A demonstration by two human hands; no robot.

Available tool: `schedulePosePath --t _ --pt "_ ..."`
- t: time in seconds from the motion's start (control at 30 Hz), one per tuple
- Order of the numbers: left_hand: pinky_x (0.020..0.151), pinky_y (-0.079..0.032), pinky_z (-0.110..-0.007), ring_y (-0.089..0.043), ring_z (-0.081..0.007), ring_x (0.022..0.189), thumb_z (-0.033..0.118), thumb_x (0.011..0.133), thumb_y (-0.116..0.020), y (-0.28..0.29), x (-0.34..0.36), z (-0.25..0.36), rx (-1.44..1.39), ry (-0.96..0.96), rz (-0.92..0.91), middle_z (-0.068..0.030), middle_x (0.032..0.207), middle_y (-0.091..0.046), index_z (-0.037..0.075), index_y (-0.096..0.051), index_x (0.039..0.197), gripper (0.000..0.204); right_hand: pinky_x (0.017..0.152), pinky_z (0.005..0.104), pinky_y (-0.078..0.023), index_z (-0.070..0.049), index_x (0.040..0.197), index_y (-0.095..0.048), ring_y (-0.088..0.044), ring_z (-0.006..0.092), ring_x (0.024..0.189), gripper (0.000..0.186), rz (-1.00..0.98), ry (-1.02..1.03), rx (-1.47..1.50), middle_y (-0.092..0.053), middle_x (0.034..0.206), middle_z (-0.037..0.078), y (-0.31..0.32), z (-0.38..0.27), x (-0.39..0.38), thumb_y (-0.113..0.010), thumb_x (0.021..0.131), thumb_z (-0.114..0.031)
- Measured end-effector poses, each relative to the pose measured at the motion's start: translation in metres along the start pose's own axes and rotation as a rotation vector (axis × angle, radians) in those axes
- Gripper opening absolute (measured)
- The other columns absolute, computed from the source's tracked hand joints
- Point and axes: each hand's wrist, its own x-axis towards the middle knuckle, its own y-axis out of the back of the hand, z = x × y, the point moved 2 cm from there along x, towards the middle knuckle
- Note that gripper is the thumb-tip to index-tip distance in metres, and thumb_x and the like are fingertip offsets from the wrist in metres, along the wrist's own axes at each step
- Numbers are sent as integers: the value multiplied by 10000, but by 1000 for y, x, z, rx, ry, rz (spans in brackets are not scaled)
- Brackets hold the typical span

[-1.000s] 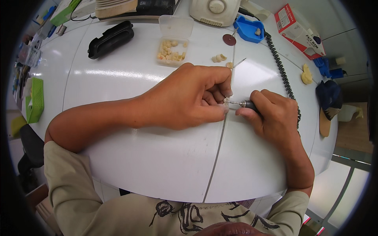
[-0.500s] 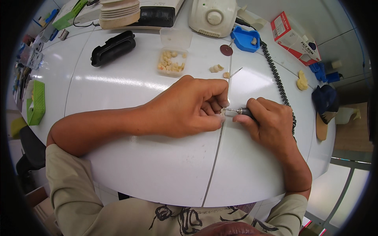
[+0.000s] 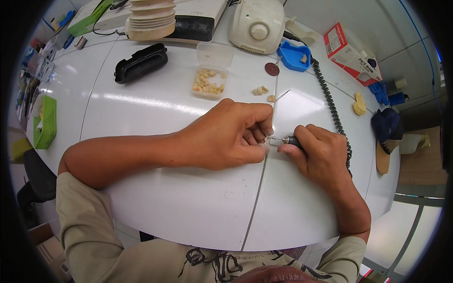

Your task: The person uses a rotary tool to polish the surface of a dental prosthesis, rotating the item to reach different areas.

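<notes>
My left hand [image 3: 219,134] pinches a small pale tooth-like piece [image 3: 267,140] between thumb and fingers, above the middle of the white table. The fingertips hide much of it, so its exact shape cannot be made out. My right hand [image 3: 325,153] is wrapped round a black-and-metal rotary handpiece [image 3: 293,141], its thin bur pointing left and meeting the piece, as far as I can see. Beyond the left hand lie a few cream tooth-shaped pieces [image 3: 260,90] and a small piece on a thin shank [image 3: 272,98]. A clear box [image 3: 209,95] holds several tooth-coloured pieces.
A brown disc [image 3: 272,69] and a blue tray [image 3: 287,60] lie near the cream control unit [image 3: 255,28]. The coiled cord [image 3: 330,99] runs along the right. Also about are a black case [image 3: 140,63], a green basket [image 3: 46,122] and a face-mask box [image 3: 351,54].
The view has shifted slightly, so the table's things sit lower in it. Both hands keep the same grips, with the bur still at the small piece.
</notes>
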Motion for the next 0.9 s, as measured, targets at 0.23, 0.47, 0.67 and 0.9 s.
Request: schedulePosePath --t 0.23,0.47,0.67,0.9 --pt "767 -588 -224 -664 -49 871 99 971 -851 1 0 0 13 7 8 -27 979 -693 -6 -634 1054 254 457 388 -425 -121 842 -664 -599 225 509 501 -4 5 1 -596 663 23 0 0 0 -785 989 -585" --pt "771 -588 -221 -668 -55 867 103 972 -846 0 0 0 11 1 6 -30 972 -692 -6 -633 1053 253 464 384 -433 -120 848 -669 -610 222 518 498 -11 -4 0 -601 668 26 0 0 0 -788 985 -584" --pt "774 -582 -210 -662 -44 878 105 967 -856 1 0 1 10 2 11 -22 969 -683 1 -630 1052 263 466 385 -435 -119 848 -668 -613 226 520 498 -11 10 5 -601 668 25 0 0 0 -784 989 -583" --pt "770 -574 -205 -650 -33 877 105 961 -869 0 0 0 -35 26 8 -13 986 -681 3 -627 1051 277 465 388 -434 -119 852 -667 -615 225 521 500 2 19 7 -602 671 24 0 0 0 -786 986 -586"
